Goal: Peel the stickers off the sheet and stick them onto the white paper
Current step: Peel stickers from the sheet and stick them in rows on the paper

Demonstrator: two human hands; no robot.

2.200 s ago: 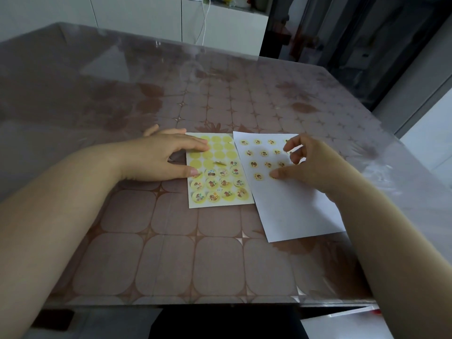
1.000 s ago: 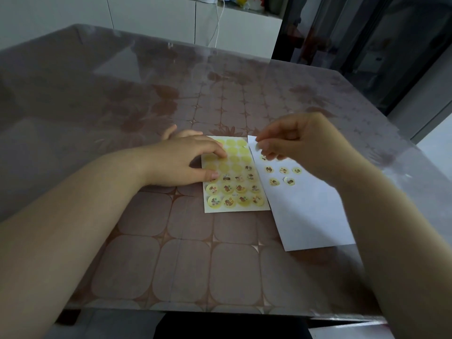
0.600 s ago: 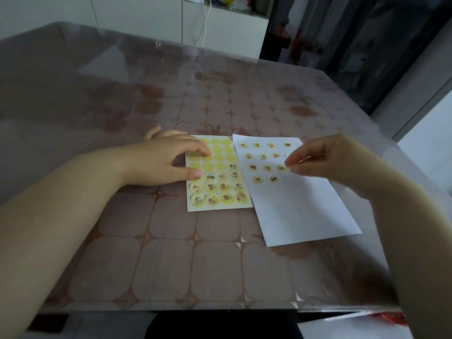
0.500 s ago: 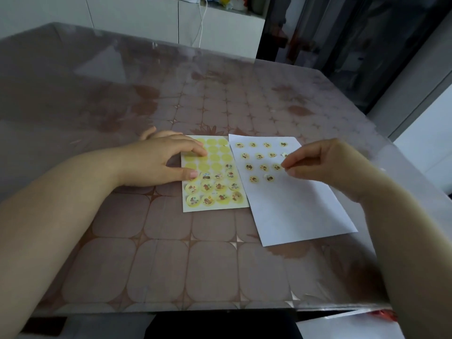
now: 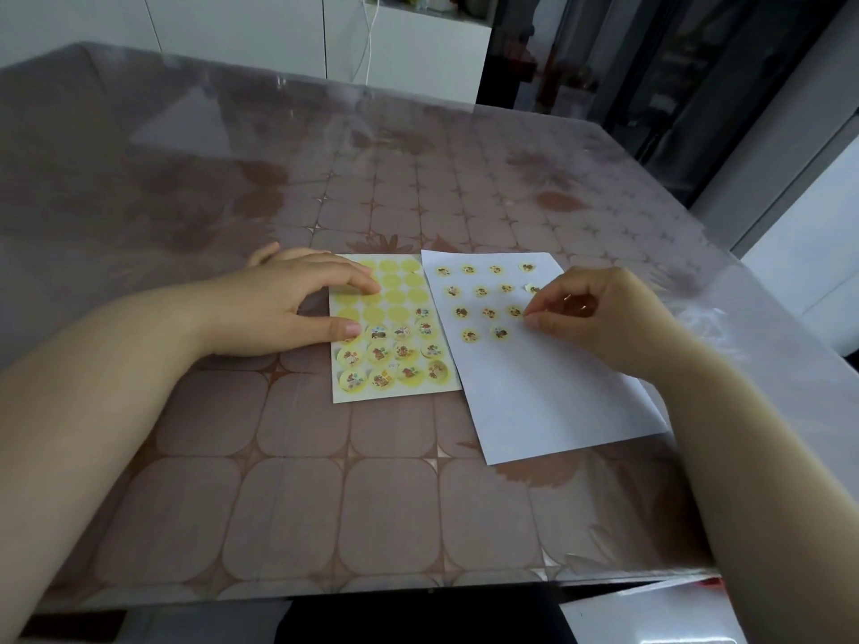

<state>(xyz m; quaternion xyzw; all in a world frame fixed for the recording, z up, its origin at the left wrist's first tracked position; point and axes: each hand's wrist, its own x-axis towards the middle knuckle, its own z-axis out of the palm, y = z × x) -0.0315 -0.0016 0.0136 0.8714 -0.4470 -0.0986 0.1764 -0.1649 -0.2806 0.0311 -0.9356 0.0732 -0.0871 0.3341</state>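
Observation:
The yellow sticker sheet (image 5: pixel 420 391) lies flat on the table; its upper rows are bare yellow circles and its lower rows hold several picture stickers (image 5: pixel 380 354). My left hand (image 5: pixel 288 309) rests on the sheet's left part, forefinger and thumb pressing it down. To the right lies the white paper (image 5: pixel 548 392) with several stickers (image 5: pixel 481 291) stuck in rows near its top. My right hand (image 5: pixel 599 318) hovers low over the paper's upper right. Its thumb and forefinger are pinched together at the right end of the third row, on a small sticker that is mostly hidden.
The table (image 5: pixel 372 504) has a brown tile-pattern cloth under a clear cover. Its near edge is just below my arms. White cabinets (image 5: pixel 260 34) with a hanging cable stand behind the table, and a dark doorway is at the back right.
My right hand left the sticker sheet with pinched fingers and moved right and down to the white paper. My left hand has stayed on the sheet.

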